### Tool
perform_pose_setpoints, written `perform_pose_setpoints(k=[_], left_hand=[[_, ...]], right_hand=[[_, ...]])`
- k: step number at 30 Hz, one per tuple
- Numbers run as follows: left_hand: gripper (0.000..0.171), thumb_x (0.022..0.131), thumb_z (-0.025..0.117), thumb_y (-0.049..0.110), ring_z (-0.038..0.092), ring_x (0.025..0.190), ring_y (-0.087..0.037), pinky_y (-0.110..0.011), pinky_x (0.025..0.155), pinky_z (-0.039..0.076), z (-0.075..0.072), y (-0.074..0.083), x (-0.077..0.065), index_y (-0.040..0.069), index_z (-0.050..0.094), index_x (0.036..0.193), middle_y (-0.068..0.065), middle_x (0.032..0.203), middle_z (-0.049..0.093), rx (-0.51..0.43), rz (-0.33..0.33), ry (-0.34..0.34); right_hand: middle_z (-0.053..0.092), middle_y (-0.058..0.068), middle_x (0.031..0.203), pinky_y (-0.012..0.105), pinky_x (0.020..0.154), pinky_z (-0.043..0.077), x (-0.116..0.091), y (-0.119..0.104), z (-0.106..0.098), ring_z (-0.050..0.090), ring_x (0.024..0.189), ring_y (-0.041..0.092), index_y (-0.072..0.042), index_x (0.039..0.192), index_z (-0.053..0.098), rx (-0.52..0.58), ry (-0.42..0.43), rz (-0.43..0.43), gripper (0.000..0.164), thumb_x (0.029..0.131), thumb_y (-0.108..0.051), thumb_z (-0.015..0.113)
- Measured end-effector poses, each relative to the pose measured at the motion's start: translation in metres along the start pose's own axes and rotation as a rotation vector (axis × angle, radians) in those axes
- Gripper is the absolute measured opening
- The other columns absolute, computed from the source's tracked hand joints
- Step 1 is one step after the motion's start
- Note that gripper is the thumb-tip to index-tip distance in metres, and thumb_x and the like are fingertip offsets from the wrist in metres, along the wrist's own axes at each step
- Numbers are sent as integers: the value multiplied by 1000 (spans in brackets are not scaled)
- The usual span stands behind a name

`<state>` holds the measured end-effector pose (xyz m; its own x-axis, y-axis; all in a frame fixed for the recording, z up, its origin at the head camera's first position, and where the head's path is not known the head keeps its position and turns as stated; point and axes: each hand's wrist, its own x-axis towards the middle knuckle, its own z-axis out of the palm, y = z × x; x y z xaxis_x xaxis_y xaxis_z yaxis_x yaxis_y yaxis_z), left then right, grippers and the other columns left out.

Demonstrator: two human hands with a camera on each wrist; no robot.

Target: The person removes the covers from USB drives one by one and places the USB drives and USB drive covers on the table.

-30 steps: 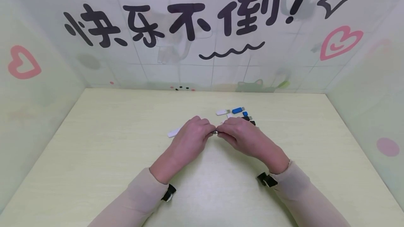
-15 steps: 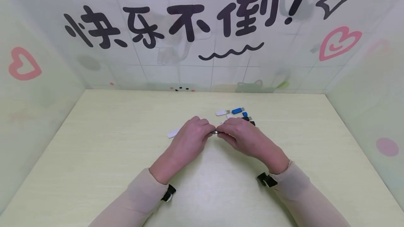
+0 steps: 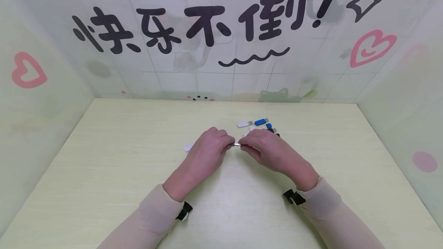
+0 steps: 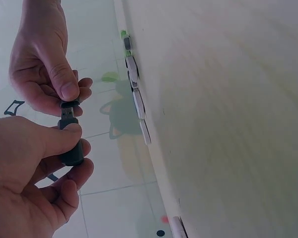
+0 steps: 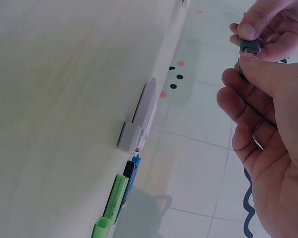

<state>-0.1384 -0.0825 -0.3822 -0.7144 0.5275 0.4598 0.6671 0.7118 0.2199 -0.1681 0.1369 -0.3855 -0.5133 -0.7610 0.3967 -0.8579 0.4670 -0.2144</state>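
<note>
My left hand (image 3: 209, 151) pinches a dark USB flash drive (image 4: 71, 148) by its body, thumb on top. My right hand (image 3: 268, 150) holds the drive's small dark cap (image 4: 69, 104) between thumb and fingers. Between the two hands shows the bare metal plug (image 3: 237, 144), pointing toward the cap. From the left wrist view, the cap stands at the plug's tip; whether it still overlaps the tip I cannot tell. In the right wrist view, my right thumb hides most of the cap, and the drive (image 5: 250, 45) appears beyond it. Both hands are raised above the table.
Behind my right hand lie a white flash drive (image 3: 244, 124), a blue one (image 3: 260, 122), a blue cap (image 3: 268, 125) and a partly covered black drive (image 3: 271, 130). A green drive (image 5: 116, 196) shows in the right wrist view. Another white stick (image 3: 188, 147) lies left.
The hands have drawn slightly apart, my right hand shifting a little to the right. More of the metal plug shows between them now. The things on the table have stayed put.
</note>
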Motion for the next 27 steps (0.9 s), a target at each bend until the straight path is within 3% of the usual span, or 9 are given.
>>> perform_pose_setpoints(k=[15, 27], left_hand=[[8, 87, 74, 4, 53, 74, -16, -25, 69, 45, -5, -5, 1, 9, 74, 93, 1, 85, 67, -10, -77, -23], [10, 86, 75, 5, 57, 79, -15, -23, 72, 48, -11, -10, 7, 9, 77, 95, 1, 87, 63, -33, -184, -60]], right_hand=[[70, -5, 93, 23, 76, 51, -2, 2, -5, 63, 83, 8, -8, 101, 74, -8, -9, 27, 16, 85, -8, 77], [60, -11, 84, 22, 67, 47, -9, 0, -13, 52, 72, 6, -15, 95, 68, -19, -67, 134, 11, 88, -12, 76]])
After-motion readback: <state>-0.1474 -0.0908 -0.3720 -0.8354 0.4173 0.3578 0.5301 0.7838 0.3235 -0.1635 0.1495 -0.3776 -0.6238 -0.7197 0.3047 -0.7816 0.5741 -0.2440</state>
